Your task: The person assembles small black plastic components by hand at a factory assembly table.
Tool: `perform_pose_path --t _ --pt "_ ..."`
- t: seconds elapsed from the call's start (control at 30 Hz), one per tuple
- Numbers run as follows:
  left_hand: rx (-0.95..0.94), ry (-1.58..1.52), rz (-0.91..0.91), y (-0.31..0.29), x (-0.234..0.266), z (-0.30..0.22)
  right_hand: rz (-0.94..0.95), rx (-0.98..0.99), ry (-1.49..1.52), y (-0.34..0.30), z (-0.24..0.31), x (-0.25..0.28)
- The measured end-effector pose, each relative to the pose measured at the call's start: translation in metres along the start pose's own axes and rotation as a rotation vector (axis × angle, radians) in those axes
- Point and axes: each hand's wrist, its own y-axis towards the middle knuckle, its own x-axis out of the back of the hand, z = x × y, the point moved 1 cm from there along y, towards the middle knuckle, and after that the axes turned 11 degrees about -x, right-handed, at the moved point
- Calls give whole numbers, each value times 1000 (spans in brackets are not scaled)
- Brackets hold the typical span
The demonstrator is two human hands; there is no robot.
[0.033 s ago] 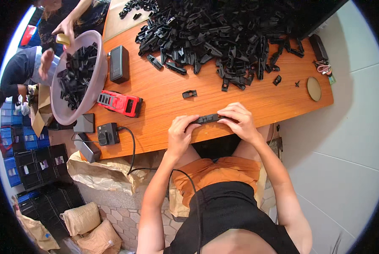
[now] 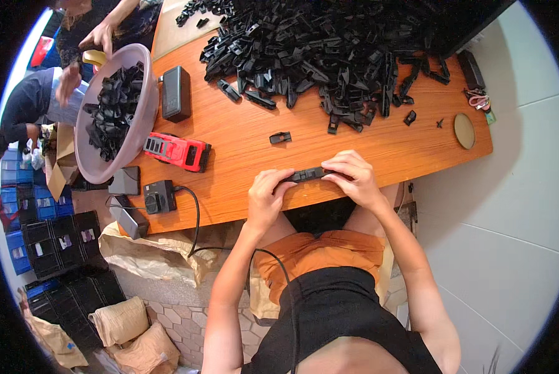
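Close to the table's front edge, both my hands hold one long black plastic part (image 2: 306, 175), roughly level. My left hand (image 2: 270, 194) pinches its left end between thumb and fingers. Its right end is gripped the same way by my right hand (image 2: 352, 179); the fingertips hide both ends. Just beyond my hands, a single small black plastic piece (image 2: 280, 138) lies on the wooden table (image 2: 242, 153). A big heap of similar black plastic parts (image 2: 317, 56) covers the far side.
At left stand a tub (image 2: 146, 103) of black parts, a black box-shaped device (image 2: 176, 93), a red toy truck (image 2: 178, 153) and a small cabled camera-like box (image 2: 160, 197). A round lid (image 2: 463, 131) lies at right. A co-worker's hand (image 2: 98, 38) is beyond the tub.
The co-worker's hands beside the tub have shifted slightly. My own hands and the black part show no visible movement.
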Motion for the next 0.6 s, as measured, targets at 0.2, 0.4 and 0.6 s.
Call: perform_pose_path --t 0.2,0.4,0.6 --pt "34 -16 2 -1 -1 2 82 58 -70 6 -3 3" --pt "56 -18 -2 0 -1 -1 77 25 -61 3 1 1" --pt "-21 -6 48 -1 1 -2 79 5 -64 0 9 -16"
